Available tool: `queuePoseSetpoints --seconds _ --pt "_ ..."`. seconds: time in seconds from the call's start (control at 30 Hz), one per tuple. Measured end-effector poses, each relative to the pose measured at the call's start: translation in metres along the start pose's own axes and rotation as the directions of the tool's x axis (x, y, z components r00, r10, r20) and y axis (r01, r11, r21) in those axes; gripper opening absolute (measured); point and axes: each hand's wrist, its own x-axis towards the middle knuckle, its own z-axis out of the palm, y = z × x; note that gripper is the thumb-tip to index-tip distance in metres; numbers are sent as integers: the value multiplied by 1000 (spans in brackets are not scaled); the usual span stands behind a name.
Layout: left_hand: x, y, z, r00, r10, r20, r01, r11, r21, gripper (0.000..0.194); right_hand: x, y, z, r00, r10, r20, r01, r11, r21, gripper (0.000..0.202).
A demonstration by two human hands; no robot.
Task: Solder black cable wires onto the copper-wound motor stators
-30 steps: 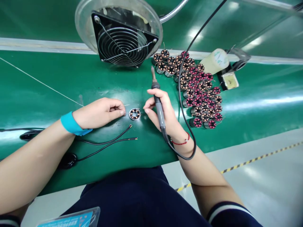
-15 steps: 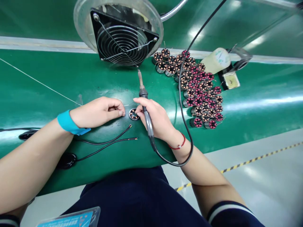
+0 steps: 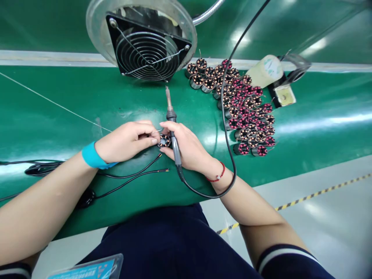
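Glossy green counter (image 3: 133, 104); round fan (image 3: 148, 58) with concentric wire guard at its far edge; to its right, clustered cylindrical wound stators (image 3: 250, 112), copper and magenta, crossed in view by the black iron cable (image 3: 225, 116). Right hand (image 3: 188, 145) grips the soldering iron (image 3: 174, 143), thumb and fingers also at a ring-shaped stator (image 3: 164, 141), which lies between the hands; left hand (image 3: 130, 141) pinches thin solder wire (image 3: 157, 131) beside it; bare-ended black leads (image 3: 145, 172) nearer the body.
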Motion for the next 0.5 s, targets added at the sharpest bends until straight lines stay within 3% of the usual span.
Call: queuePoseSetpoints --seconds 0.07,0.17,0.27,0.37,0.43,0.5 --pt "0 3 3 999 36 -36 -35 998 42 23 0 2 -1 1000 -10 -9 11 1000 6 54" --pt "-5 9 6 997 -44 -61 53 985 162 22 -1 7 -6 999 9 -41 -7 999 42 56" --pt "-17 16 10 984 -149 102 97 913 396 25 -2 13 -12 994 35 -103 -22 992 122 63" --pt "-26 24 15 947 -193 257 21 835 550 20 -3 14 -16 981 50 -189 -14 983 184 64" --pt "-27 28 17 949 -194 249 19 823 568 19 -3 11 -18 970 67 -233 -20 979 201 58" --pt "-24 32 15 965 -208 158 97 846 524 19 -4 5 -19 961 96 -261 -38 975 219 48"
